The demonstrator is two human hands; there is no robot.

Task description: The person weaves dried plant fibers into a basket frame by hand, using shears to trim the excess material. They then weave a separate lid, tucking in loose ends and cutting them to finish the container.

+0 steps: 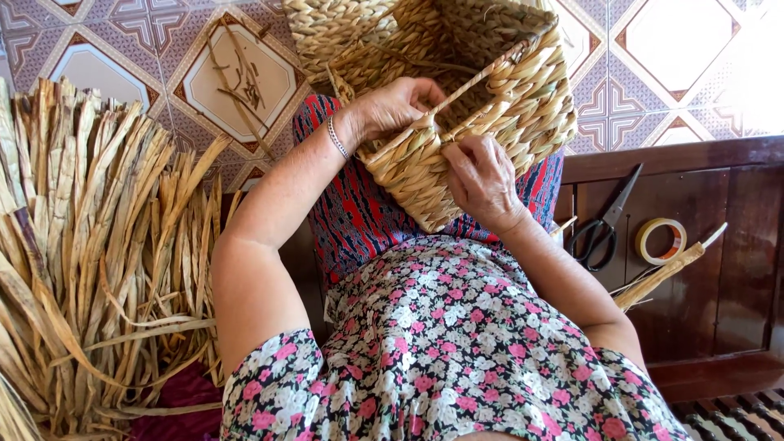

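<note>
While both hands grip it, the woven basket [506, 90] (straw-coloured) sits tilted.

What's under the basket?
Under the basket lies a lap in red-blue patterned cloth. Both hands, left and right, hold its rim. The basket covers the rest of the lap.

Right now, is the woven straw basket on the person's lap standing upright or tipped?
Tipped. The woven straw basket lies tilted with its opening facing the camera, the left hand gripping its rim and the right hand pressing its side.
</note>
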